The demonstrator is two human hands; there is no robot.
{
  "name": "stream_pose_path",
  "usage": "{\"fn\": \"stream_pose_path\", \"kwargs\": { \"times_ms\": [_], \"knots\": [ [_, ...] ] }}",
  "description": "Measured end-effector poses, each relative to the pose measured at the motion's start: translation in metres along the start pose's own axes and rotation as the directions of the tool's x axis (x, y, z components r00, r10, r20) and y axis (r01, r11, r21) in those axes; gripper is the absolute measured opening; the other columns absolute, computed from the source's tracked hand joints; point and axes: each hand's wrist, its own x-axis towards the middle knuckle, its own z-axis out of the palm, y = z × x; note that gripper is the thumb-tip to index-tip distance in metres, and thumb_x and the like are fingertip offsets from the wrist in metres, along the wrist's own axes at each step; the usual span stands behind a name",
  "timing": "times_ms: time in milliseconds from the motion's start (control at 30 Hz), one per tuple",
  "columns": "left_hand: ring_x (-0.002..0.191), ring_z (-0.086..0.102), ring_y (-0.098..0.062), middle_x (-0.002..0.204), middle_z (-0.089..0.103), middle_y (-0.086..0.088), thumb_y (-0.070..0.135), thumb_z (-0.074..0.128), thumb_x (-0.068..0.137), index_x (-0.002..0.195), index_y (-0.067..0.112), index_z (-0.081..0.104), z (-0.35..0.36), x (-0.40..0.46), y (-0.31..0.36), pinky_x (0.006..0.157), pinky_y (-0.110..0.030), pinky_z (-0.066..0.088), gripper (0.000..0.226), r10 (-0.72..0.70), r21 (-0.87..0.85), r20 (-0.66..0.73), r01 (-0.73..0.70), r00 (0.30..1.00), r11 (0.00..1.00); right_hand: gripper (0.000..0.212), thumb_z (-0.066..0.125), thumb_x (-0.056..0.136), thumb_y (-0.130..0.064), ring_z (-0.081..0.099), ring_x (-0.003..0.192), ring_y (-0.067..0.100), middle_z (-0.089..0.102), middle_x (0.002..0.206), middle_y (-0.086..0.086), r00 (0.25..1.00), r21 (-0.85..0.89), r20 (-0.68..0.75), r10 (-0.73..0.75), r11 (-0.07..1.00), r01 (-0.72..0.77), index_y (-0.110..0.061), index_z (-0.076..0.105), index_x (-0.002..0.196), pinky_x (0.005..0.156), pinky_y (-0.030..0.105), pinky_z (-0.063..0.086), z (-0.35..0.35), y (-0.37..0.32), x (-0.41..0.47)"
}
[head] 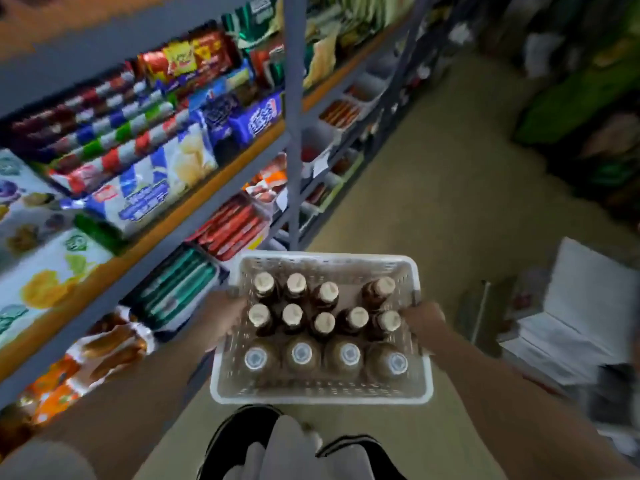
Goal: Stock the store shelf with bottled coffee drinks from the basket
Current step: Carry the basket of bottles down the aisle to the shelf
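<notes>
A white perforated plastic basket (322, 394) is held in front of me at waist height. Inside stand several brown bottled coffee drinks (293, 318), the two far rows with beige caps, the near row with wider clear-white lids (349, 355). My left hand (223, 320) grips the basket's left side. My right hand (424, 322) grips its right side. The store shelf (194, 202) runs along my left, grey steel with orange edges.
The shelf holds packed biscuits, chips and snack packs (138, 150) on several levels. A grey upright post (294, 116) stands just beyond the basket. The beige aisle floor (433, 185) stretches ahead. White boxes (581, 306) and dark goods sit on the right.
</notes>
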Motion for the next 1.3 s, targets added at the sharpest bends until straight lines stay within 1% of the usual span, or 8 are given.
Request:
{"fn": "stream_pose_path", "kwargs": {
  "times_ms": [133, 300, 533, 700, 800, 933, 1100, 1300],
  "knots": [
    [0.043, 0.037, -0.021, 0.051, 0.041, -0.013, 0.011, 0.057, 0.074, 0.055, 0.010, 0.043, 0.041, 0.045, 0.098, 0.048, -0.029, 0.028, 0.024, 0.186, 0.079, -0.035, -0.183, 0.982, 0.980, 0.022, 0.058, 0.085, -0.010, 0.047, 0.050, 0.019, 0.050, 0.061, 0.007, 0.996, 0.132, -0.076, 0.041, 0.991, -0.031, -0.009, 0.050, 0.065, 0.050, 0.028, 0.043, -0.058, -0.022, 0.044],
    [0.045, 0.044, -0.025, 0.050, 0.044, -0.012, 0.005, 0.051, 0.078, 0.051, 0.009, 0.043, 0.104, 0.117, 0.208, 0.046, -0.028, 0.031, 0.029, 0.311, 0.175, 0.034, -0.312, 0.950, 0.934, 0.010, 0.059, 0.080, -0.008, 0.037, 0.032, 0.016, 0.047, 0.053, 0.010, 0.977, 0.301, -0.176, 0.123, 0.951, -0.065, -0.001, 0.055, 0.074, 0.032, 0.016, 0.028, -0.111, -0.056, 0.122],
    [0.062, 0.055, -0.031, 0.056, 0.050, -0.010, 0.016, 0.056, 0.077, 0.062, 0.006, 0.055, 0.207, 0.207, 0.371, 0.058, -0.033, 0.039, 0.018, 0.371, 0.292, 0.245, -0.433, 0.896, 0.853, 0.012, 0.062, 0.076, -0.007, 0.035, 0.036, 0.014, 0.043, 0.052, 0.012, 0.936, 0.572, -0.201, 0.289, 0.810, -0.127, 0.002, 0.057, 0.081, 0.040, 0.019, 0.027, -0.177, -0.089, 0.219],
    [0.058, 0.060, -0.029, 0.063, 0.063, -0.014, 0.029, 0.063, 0.077, 0.071, 0.002, 0.065, 0.305, 0.246, 0.469, 0.055, -0.030, 0.044, 0.028, 0.391, 0.434, 0.353, -0.519, 0.850, 0.736, 0.017, 0.066, 0.079, -0.014, 0.034, 0.030, 0.015, 0.045, 0.051, 0.012, 0.897, 0.645, -0.254, 0.362, 0.754, -0.122, -0.001, 0.057, 0.074, 0.035, 0.017, 0.031, -0.238, -0.092, 0.284],
    [0.047, 0.053, -0.025, 0.057, 0.058, -0.012, 0.028, 0.061, 0.082, 0.064, 0.007, 0.056, 0.379, 0.269, 0.510, 0.047, -0.025, 0.040, 0.028, 0.384, 0.488, 0.395, -0.545, 0.834, 0.681, 0.023, 0.064, 0.082, -0.014, 0.032, 0.022, 0.012, 0.045, 0.049, 0.011, 0.882, 0.672, -0.240, 0.404, 0.725, -0.150, -0.001, 0.054, 0.066, 0.031, 0.014, 0.029, -0.281, -0.083, 0.338],
    [0.047, 0.050, -0.020, 0.054, 0.052, -0.007, 0.029, 0.058, 0.086, 0.068, 0.007, 0.056, 0.490, 0.290, 0.569, 0.043, -0.026, 0.035, 0.028, 0.352, 0.547, 0.426, -0.547, 0.833, 0.633, 0.025, 0.061, 0.082, -0.016, 0.042, 0.032, 0.016, 0.052, 0.050, 0.012, 0.861, 0.658, -0.257, 0.439, 0.732, -0.177, -0.002, 0.055, 0.063, 0.038, 0.019, 0.035, -0.359, -0.073, 0.420],
    [0.050, 0.053, -0.025, 0.056, 0.056, -0.013, 0.024, 0.061, 0.082, 0.058, 0.013, 0.054, 0.615, 0.292, 0.661, 0.054, -0.029, 0.041, 0.027, 0.336, 0.512, 0.493, -0.579, 0.803, 0.634, 0.027, 0.060, 0.083, -0.016, 0.050, 0.048, 0.022, 0.056, 0.057, 0.012, 0.840, 0.669, -0.289, 0.459, 0.725, -0.166, -0.008, 0.053, 0.058, 0.049, 0.028, 0.041, -0.478, -0.070, 0.485],
    [0.043, 0.054, -0.024, 0.047, 0.056, -0.012, 0.021, 0.057, 0.083, 0.055, 0.010, 0.055, 0.758, 0.306, 0.767, 0.054, -0.029, 0.043, 0.030, 0.378, 0.488, 0.554, -0.658, 0.741, 0.574, 0.016, 0.058, 0.083, -0.015, 0.063, 0.080, 0.032, 0.064, 0.082, 0.018, 0.777, 0.610, -0.409, 0.479, 0.777, -0.158, -0.001, 0.065, 0.086, 0.072, 0.037, 0.050, -0.611, -0.071, 0.568]
  ]
}}
